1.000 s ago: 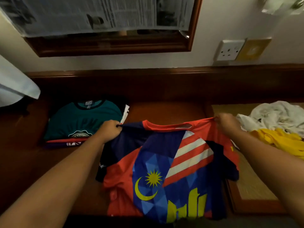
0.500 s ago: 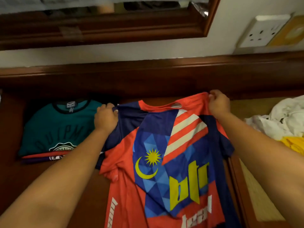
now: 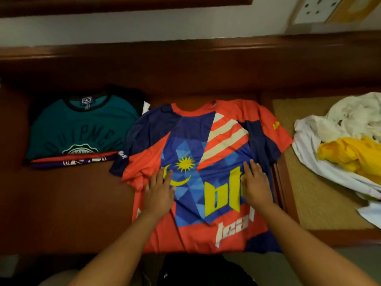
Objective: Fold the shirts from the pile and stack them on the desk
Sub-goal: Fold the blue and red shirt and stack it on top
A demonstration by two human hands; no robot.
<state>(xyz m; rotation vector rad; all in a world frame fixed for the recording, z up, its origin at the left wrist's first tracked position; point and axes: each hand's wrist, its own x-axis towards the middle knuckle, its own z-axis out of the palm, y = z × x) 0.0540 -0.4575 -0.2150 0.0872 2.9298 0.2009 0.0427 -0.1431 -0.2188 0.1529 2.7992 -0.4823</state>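
Lying face up in the middle of the brown worktop (image 3: 68,203), the red and blue shirt (image 3: 206,153) is spread flat with its collar at the far side and its hem at the near edge. Both hands press on its chest — the left hand (image 3: 159,191) on the yellow crescent, the right hand (image 3: 254,184) on the yellow letters, fingers straight and holding nothing. To the left sits a stack of folded shirts (image 3: 82,133), a teal one on top. To the right, a crumpled pile (image 3: 342,145) of white and yellow clothes lies on a woven mat (image 3: 305,195).
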